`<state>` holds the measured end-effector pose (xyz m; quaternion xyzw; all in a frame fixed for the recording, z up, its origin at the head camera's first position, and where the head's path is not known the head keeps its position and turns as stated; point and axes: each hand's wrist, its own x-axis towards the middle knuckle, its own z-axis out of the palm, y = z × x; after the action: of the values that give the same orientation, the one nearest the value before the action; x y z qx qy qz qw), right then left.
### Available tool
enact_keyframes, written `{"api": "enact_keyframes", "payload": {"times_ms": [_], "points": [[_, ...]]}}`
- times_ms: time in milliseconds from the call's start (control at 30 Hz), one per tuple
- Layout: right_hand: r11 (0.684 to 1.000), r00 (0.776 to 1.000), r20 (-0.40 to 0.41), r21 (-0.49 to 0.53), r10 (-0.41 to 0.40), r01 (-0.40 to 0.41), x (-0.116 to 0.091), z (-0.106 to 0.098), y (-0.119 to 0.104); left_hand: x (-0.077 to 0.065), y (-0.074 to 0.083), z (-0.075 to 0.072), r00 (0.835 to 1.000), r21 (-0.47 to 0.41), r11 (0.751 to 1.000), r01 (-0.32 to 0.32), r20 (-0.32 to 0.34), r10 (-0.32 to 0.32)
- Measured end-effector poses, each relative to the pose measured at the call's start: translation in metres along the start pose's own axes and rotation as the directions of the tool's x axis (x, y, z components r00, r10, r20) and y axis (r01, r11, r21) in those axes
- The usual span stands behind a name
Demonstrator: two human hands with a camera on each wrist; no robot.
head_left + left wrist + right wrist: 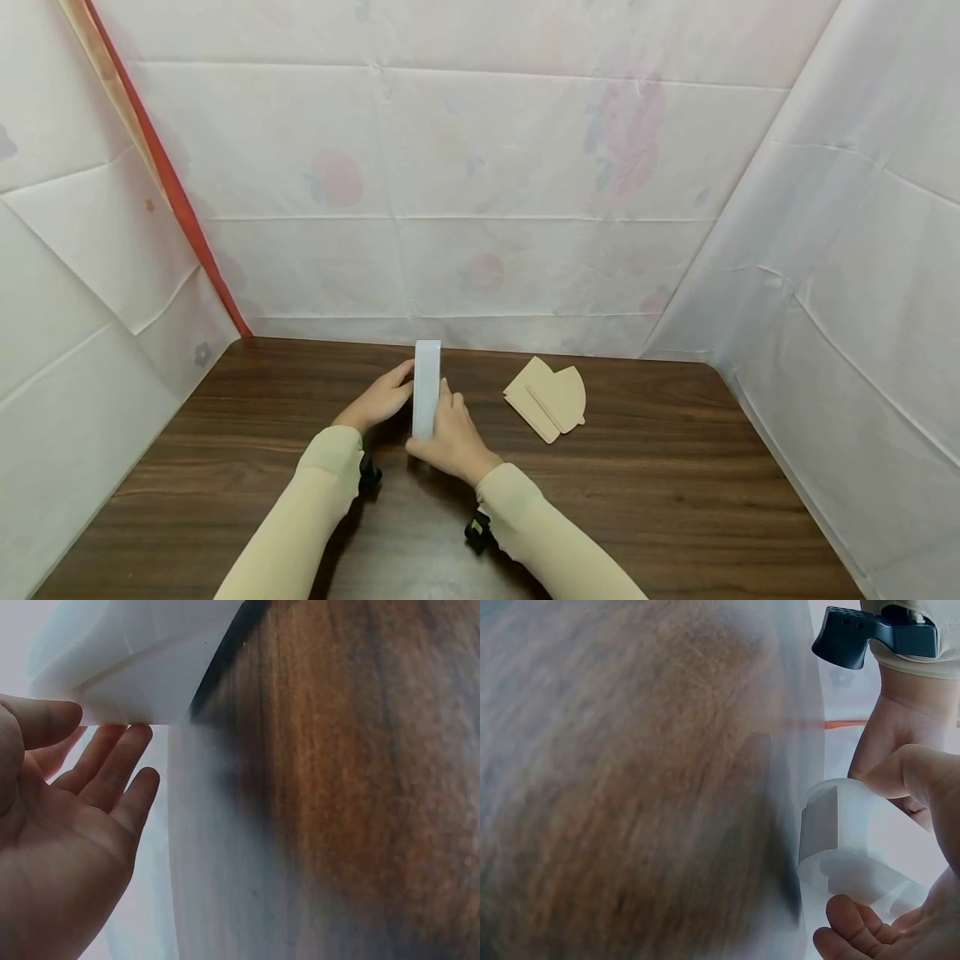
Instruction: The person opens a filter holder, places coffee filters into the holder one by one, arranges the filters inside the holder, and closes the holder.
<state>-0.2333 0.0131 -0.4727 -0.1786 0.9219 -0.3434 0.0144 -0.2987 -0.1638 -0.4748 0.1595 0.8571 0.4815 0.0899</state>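
Observation:
A narrow white plastic case point(427, 387) stands upright on the table between my two hands. My right hand point(452, 435) grips it from the right, thumb at the near edge and fingers along the side; the right wrist view shows the case point(836, 825) between thumb and fingers. From the left, my left hand point(385, 397) holds its far part, the fingertips partly hidden behind it. In the left wrist view, the left thumb point(52, 722) lies on the case point(150, 675) and the fingers reach its edge. To the right, several flat beige paper coffee filters point(551, 398) lie overlapping.
The dark wood-grain table point(675, 492) ends at a pale printed sheet point(480, 167) hung behind it. More sheeting hangs at both sides, with a red strip point(168, 179) at the left corner. Black wrist mounts point(477, 532) sit beneath the sleeves.

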Motion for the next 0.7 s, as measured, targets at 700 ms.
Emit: {"api": "enact_keyframes", "payload": {"times_ms": [700], "points": [[0.997, 0.996, -0.033, 0.004, -0.082, 0.082, -0.015, -0.01, -0.001, -0.018, 0.013, 0.0, 0.997, 0.061, 0.995, -0.08, -0.006, 0.08]]}}
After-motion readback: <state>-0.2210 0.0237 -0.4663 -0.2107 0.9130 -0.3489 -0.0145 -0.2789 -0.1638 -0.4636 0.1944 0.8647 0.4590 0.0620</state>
